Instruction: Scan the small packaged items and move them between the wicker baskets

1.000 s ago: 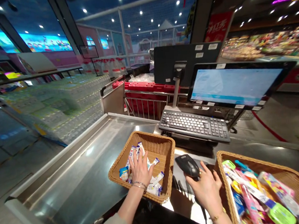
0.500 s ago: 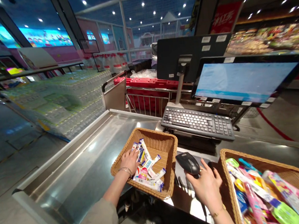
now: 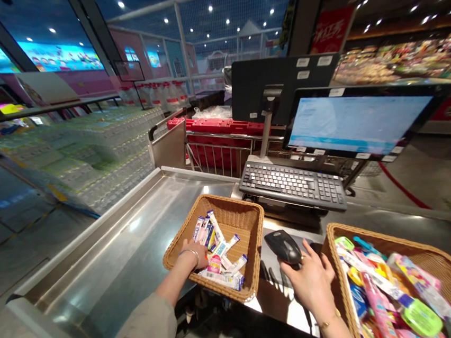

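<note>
My left hand (image 3: 195, 248) reaches into the left wicker basket (image 3: 250, 225) and rests at its left side. Its fingers are curled down among several small snack packets (image 3: 217, 249), and what they grip is hidden. My right hand (image 3: 312, 280) is wrapped round the handle of a black barcode scanner (image 3: 283, 246) between the two baskets, with the scanner head pointing away from me. The right wicker basket (image 3: 424, 248) beside that hand holds several long colourful packs (image 3: 381, 297).
A keyboard (image 3: 293, 184) and a lit touch screen (image 3: 358, 121) stand behind the baskets. A steel checkout trough (image 3: 111, 265) runs off to the left. Red shopping baskets (image 3: 222, 132) and stacked water bottles (image 3: 88, 155) lie beyond it.
My left hand has slid from the middle of the left basket to its left side and curled its fingers. The right hand has stayed on the scanner.
</note>
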Motion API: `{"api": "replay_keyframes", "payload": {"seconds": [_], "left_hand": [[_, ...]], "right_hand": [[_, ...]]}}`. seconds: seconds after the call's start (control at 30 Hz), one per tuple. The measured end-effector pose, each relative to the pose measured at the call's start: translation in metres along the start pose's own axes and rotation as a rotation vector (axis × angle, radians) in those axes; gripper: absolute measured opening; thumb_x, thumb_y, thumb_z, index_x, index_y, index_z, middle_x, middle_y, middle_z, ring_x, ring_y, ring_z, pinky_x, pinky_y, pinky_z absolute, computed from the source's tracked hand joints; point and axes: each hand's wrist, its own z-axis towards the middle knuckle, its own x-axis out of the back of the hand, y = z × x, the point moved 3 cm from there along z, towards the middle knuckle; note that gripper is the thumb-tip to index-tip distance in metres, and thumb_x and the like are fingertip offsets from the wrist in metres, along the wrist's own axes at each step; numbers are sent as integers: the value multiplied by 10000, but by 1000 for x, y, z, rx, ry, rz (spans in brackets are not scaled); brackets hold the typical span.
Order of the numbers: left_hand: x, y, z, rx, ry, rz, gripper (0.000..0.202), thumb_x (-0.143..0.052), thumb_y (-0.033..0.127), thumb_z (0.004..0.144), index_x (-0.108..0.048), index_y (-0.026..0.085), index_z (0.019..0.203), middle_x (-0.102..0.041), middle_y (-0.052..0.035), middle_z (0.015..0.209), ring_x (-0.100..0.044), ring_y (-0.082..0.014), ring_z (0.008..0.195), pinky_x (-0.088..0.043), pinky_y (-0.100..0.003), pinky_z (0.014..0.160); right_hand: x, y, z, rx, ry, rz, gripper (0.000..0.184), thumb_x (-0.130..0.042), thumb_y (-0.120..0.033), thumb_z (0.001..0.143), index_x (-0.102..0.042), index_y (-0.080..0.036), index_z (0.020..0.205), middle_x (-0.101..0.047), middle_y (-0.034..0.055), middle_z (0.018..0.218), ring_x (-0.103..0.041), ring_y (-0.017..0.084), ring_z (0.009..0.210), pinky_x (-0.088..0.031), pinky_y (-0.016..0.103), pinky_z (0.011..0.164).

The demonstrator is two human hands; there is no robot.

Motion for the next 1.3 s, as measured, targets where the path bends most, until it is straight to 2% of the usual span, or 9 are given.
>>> {"api": "replay_keyframes", "payload": {"seconds": [0.23, 0.37, 0.47, 0.57, 0.63, 0.77, 0.97, 1.1, 1.3], "left_hand": [[9, 2, -3, -29, -28, 3, 575, -837, 456, 482, -729, 292, 1023, -770, -126, 964, -595, -404, 1136, -279, -627, 1036], [14, -4, 2, -43, -12, -41, 515, -855, 512, 466, -752, 264, 905, -769, -110, 952, -615, -384, 1125, -190, -636, 1112], [25, -12, 3, -62, 64, -112, 459, -777, 598, 591, -758, 258, 898, -761, -112, 980, -610, -371, 1147, -265, -575, 1104], [35, -15, 4, -100, 143, -215, 441, -693, 608, 714, -735, 283, 1008, -755, -77, 1024, -655, -314, 1083, -427, -413, 978], [36, -12, 6, -136, 176, -285, 426, -647, 589, 782, -696, 302, 1092, -751, -41, 1054, -681, -260, 1024, -468, -318, 882], [26, 3, 16, -199, 224, -368, 414, -624, 519, 845, -624, 284, 1186, -728, -19, 1128, -676, -213, 1024, -469, -263, 862], [-1, 18, 39, -230, 228, -344, 352, -686, 351, 796, -622, 241, 1125, -687, -53, 1213, -634, -256, 1138, -415, -343, 1010], [-11, 18, 50, -212, 183, -293, 377, -716, 301, 737, -642, 236, 1100, -707, -64, 1159, -655, -276, 1112, -442, -352, 981], [-15, 17, 62, -180, 112, -204, 375, -755, 286, 671, -687, 233, 1036, -748, -79, 1076, -688, -281, 1049, -486, -324, 902]], "right_hand": [[3, -1, 1, 18, 10, 7, 430, -509, -509, 744, -754, -224, 952, -715, 107, 1186, -422, 301, 1383, -147, 526, 1145], [3, -2, 0, 14, -1, 16, 439, -511, -508, 733, -754, -219, 958, -714, 108, 1191, -415, 298, 1390, -141, 526, 1152], [4, -4, 0, 4, -19, 20, 430, -518, -492, 725, -754, -223, 964, -717, 95, 1188, -415, 293, 1396, -132, 524, 1160], [6, -5, 0, 11, -15, 26, 413, -522, -471, 729, -751, -226, 970, -720, 92, 1183, -417, 293, 1398, -130, 533, 1162], [6, -4, 0, 18, -4, 37, 395, -530, -471, 735, -749, -229, 958, -721, 90, 1180, -418, 298, 1398, -133, 541, 1161], [5, 1, -1, 27, 11, 51, 374, -552, -480, 741, -744, -239, 952, -724, 75, 1177, -428, 301, 1391, -144, 549, 1159], [6, 10, -4, 17, 45, 49, 345, -549, -462, 746, -745, -245, 927, -726, 67, 1172, -439, 307, 1382, -136, 562, 1161], [7, 14, -6, 14, 68, 53, 344, -552, -452, 747, -748, -241, 934, -730, 72, 1158, -449, 319, 1370, -133, 572, 1160], [9, 17, -7, 17, 86, 63, 324, -558, -442, 749, -749, -240, 915, -738, 71, 1130, -451, 323, 1364, -128, 568, 1163]]}}
